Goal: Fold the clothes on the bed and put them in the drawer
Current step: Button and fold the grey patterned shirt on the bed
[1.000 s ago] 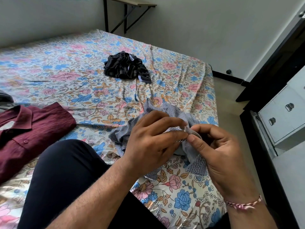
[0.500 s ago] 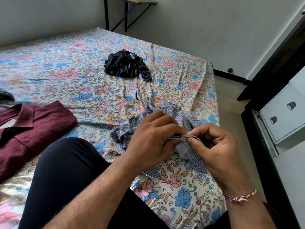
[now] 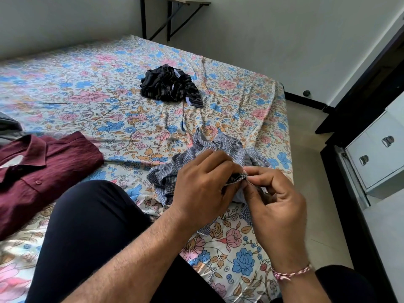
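Both hands, left hand (image 3: 203,184) and right hand (image 3: 277,202), pinch one edge of the checked shirt (image 3: 229,149), the rest bunched just behind that grip on the bed (image 3: 109,88).

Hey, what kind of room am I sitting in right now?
Most likely a bedroom: a bed covered in a floral sheet, clothes lying on it such as a folded maroon shirt and a crumpled dark striped garment, and a white drawer unit beside it.

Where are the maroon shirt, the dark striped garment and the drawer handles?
maroon shirt (image 3: 50,162), head view, on its folded front.
dark striped garment (image 3: 168,86), head view, middle of the crumpled heap.
drawer handles (image 3: 387,141), head view, on the upper handle.
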Action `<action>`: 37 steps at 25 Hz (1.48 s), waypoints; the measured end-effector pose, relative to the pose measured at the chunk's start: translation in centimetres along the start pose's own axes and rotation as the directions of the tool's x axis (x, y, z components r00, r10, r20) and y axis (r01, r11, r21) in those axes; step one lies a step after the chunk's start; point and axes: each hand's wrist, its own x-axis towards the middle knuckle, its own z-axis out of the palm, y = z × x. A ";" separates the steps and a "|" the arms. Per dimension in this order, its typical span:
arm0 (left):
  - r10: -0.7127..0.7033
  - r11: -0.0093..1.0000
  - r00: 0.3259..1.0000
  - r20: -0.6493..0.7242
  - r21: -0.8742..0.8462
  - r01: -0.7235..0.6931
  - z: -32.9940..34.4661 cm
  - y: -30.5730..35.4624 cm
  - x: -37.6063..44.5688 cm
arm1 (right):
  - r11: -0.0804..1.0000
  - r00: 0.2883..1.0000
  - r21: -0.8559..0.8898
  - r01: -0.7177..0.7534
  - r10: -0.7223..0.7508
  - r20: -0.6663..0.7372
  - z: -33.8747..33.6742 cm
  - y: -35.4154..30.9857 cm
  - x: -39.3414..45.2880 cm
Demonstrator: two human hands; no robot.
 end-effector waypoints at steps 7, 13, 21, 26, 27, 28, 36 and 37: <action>0.056 0.987 0.964 0.260 -0.159 -0.014 -2.9 -3.3 1.4 | 0.993 0.992 -0.068 -0.101 0.095 -0.088 -1.7 2.3 -0.1; -0.062 0.826 0.628 0.776 -0.313 0.468 -4.4 -4.1 2.4 | 0.979 0.775 -0.005 -0.206 0.166 0.609 -5.3 4.1 1.5; -0.458 0.884 0.472 0.753 0.330 0.332 8.1 -9.6 3.6 | 0.902 0.965 -0.346 -0.260 0.259 -0.048 2.0 11.2 10.9; -0.026 0.986 0.218 0.976 0.061 -0.153 6.9 -3.6 1.1 | 0.874 0.941 -0.429 -0.230 0.311 0.129 2.5 13.9 13.8; 0.068 0.991 0.158 0.985 -0.048 -0.126 6.7 -3.0 1.5 | 0.831 0.862 -0.491 -0.262 0.430 0.269 2.9 14.2 14.1; 0.133 0.991 0.143 0.981 -0.132 -0.017 6.3 -3.2 2.3 | 0.773 0.755 -0.590 -0.234 0.526 0.391 3.4 14.3 14.0; -0.536 0.452 0.289 0.793 -0.020 0.892 6.6 -15.4 3.4 | 0.931 0.950 0.205 -0.301 0.274 0.148 3.2 14.1 10.8; -0.475 0.285 0.193 0.859 -0.058 0.957 7.0 -15.5 3.2 | 0.869 0.947 0.376 -0.321 0.294 0.129 3.1 13.1 11.1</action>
